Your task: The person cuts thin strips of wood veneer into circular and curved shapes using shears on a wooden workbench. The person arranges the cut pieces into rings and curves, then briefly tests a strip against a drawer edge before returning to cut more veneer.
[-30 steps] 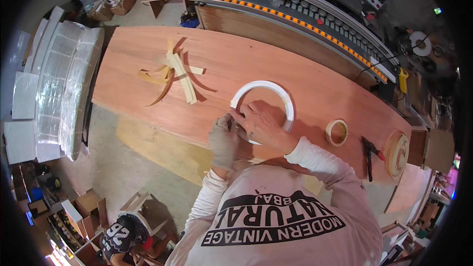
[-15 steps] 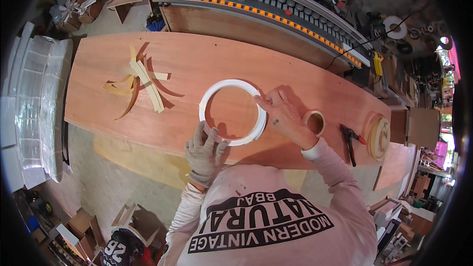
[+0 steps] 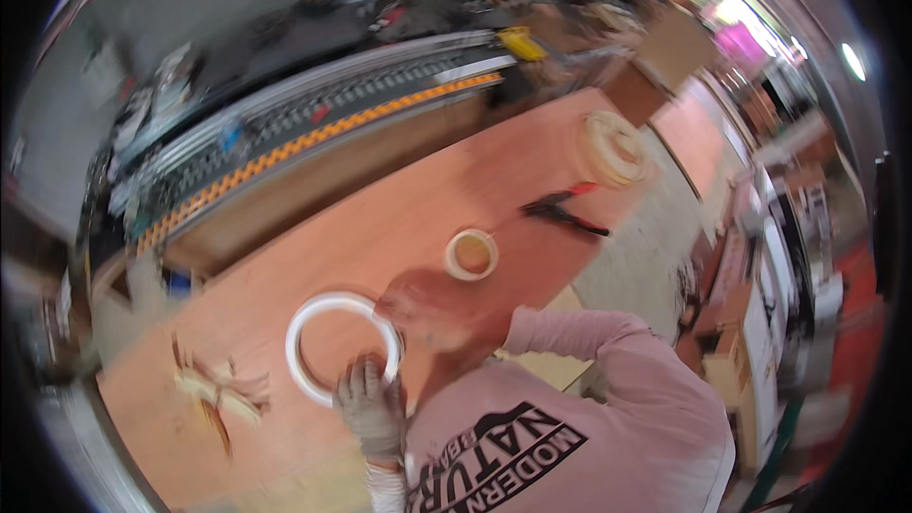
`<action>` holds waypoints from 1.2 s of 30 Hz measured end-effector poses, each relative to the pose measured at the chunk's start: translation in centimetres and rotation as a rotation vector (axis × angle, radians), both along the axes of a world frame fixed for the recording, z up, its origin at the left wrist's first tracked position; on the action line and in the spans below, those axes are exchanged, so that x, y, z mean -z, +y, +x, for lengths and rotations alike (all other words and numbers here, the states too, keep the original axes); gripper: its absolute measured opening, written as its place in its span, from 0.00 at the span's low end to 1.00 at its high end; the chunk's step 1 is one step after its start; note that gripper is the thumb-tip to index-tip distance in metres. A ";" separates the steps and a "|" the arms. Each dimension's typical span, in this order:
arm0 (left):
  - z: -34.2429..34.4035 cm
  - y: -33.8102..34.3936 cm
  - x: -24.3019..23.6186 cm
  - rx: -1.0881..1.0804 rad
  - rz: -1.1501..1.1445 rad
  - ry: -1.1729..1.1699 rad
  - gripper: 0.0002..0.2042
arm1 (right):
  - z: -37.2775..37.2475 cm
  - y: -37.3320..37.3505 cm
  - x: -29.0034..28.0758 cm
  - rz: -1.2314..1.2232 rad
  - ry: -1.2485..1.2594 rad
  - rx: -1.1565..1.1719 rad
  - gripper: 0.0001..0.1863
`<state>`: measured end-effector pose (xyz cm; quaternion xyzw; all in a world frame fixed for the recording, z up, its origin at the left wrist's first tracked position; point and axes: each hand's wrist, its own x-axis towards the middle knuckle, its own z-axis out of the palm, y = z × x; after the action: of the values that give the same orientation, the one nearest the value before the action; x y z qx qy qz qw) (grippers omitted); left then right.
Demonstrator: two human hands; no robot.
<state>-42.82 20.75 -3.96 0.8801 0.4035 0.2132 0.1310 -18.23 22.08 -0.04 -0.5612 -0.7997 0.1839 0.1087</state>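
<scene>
**Gloved left hand [image 3: 369, 408] at the rim of a white ring [image 3: 293, 347]**

The left hand lies with its fingers extended over the near right part of the ring's rim; whether they grip it cannot be told. The bare right hand [image 3: 432, 315] is blurred just right of the ring; whether it is open or closed, or touches the rim, cannot be told. The ring lies flat on a reddish plywood table [image 3: 518, 166]. Outward from the right hand stands a tan tape roll [image 3: 470, 275], near it and apart from the ring. Farther right lies a black hand tool with a red part [image 3: 560, 209], then a pale coil [image 3: 616, 147] near the table's far right end. Left of the ring, thin pale strips [image 3: 220, 389] lie in a loose, crossing heap. Behind the table runs a long machine bed with an orange-checked edge [image 3: 318, 133].
</scene>
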 end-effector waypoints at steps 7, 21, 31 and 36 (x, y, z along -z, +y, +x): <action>-1.8 1.9 2.4 -0.044 0.048 0.028 0.22 | -0.3 -4.3 -16.1 0.460 0.845 -0.005 0.23; 11.0 -3.5 -3.2 0.192 0.163 -0.183 0.29 | 6.8 -19.7 -26.6 1.363 0.719 -0.096 0.12; 31.6 -19.0 -3.0 0.499 0.068 -0.205 0.34 | 21.6 -40.7 -20.1 0.825 0.708 0.267 0.18; 40.2 -23.9 -3.5 0.557 0.123 -0.201 0.32 | 25.4 -47.5 -16.0 0.606 0.745 0.461 0.19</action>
<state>-2.61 -3.14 -0.45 0.9376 0.1180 0.2795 0.1701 7.13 -25.38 15.99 -0.5626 -0.5800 0.1026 0.5802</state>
